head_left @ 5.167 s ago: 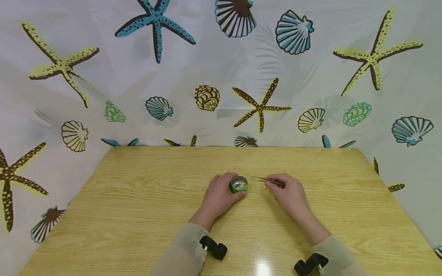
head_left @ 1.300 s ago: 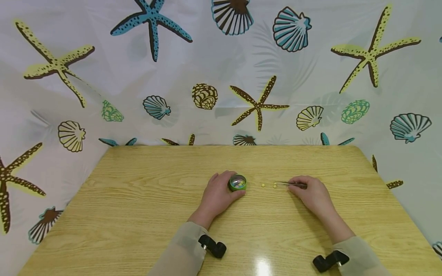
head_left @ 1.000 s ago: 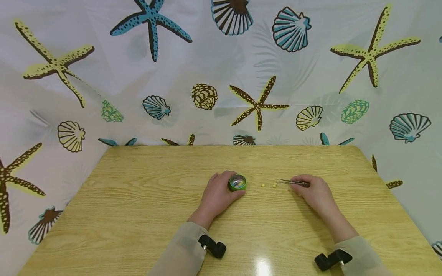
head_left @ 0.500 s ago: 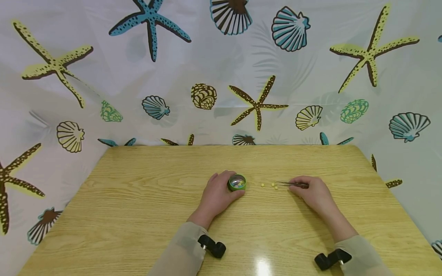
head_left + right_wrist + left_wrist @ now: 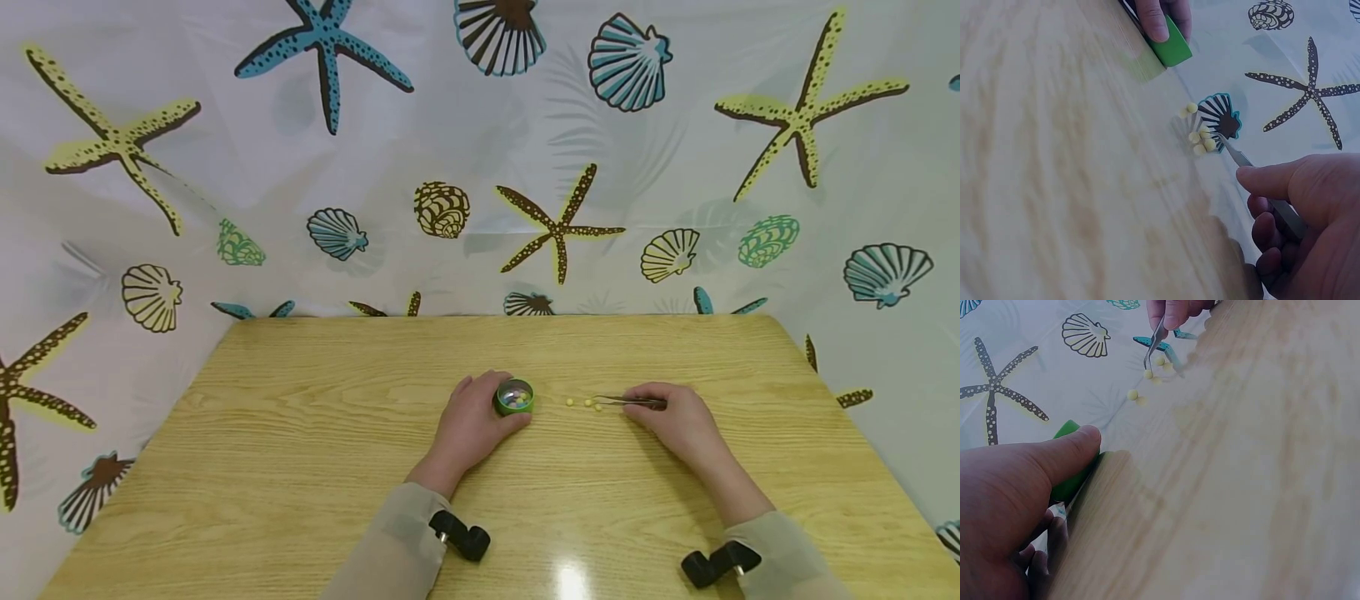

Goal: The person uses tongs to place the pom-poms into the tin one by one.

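Observation:
My left hand (image 5: 474, 421) grips a small green round tin (image 5: 514, 397), its thumb on the near side. Several tiny coloured beads (image 5: 517, 398) lie in the tin. To its right, three yellow beads sit on the wooden table: a left one (image 5: 570, 402), a middle one (image 5: 588, 402) and a right one (image 5: 598, 407). My right hand (image 5: 678, 417) pinches metal tweezers (image 5: 633, 401) that point left. In the left wrist view the bent tweezer tips meet the middle bead (image 5: 1149, 374); whether they clamp it I cannot tell. The right hand's own view shows its fingers curled round the tweezers (image 5: 1241, 159).
The wooden table (image 5: 315, 433) reaches back to a white cloth (image 5: 390, 275) printed with starfish and shells. Black wrist mounts sit on the left sleeve (image 5: 416, 525) and the right sleeve (image 5: 780, 542). The tabletop is glossy and mirrors the beads.
Since the earliest frame my right hand has drawn away from the tin to the right. Three yellow beads now show there. Lately the middle bead has slid slightly left with the tweezers. The left hand stays put.

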Motion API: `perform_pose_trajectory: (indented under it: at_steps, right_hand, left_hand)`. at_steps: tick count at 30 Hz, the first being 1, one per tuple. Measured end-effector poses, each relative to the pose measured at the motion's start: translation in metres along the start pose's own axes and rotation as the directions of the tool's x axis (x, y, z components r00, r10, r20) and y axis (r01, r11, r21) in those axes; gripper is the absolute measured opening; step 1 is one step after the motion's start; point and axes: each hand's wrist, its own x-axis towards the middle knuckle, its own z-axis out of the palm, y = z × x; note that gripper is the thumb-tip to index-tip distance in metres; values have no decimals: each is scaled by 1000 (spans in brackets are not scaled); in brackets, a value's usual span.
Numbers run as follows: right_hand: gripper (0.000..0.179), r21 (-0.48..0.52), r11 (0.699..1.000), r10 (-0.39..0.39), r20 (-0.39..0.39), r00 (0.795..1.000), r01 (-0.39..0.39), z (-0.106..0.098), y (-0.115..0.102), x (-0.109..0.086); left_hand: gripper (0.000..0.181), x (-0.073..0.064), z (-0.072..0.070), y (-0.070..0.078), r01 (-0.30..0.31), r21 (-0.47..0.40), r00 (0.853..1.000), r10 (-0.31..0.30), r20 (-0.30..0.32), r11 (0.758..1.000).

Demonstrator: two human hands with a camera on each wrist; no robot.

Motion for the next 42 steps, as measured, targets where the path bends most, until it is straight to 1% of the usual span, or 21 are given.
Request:
perform_pose_trajectory:
  at_steps: [13, 26, 36, 42]
  right_hand:
    - [22, -1, 1000, -11, 0, 1000, 11, 2, -2, 0]
    - [21, -21, 1000, -22, 1, 1000, 22, 3, -2, 1]
    - [20, -9, 999, -34, -1, 999, 34, 5, -3, 1]
    - [21, -18, 999, -37, -6, 999, 37, 8, -4, 1]
  left_hand:
    - [59, 0, 0, 1, 0, 17, 1000, 0, 2, 1000]
    - [58, 0, 0, 2, 4, 4, 1000, -4, 6, 1000]
    - [60, 1, 0, 2, 2, 8, 1000, -3, 6, 1000]
    - [60, 0, 0, 1, 2, 3, 1000, -2, 7, 1000]
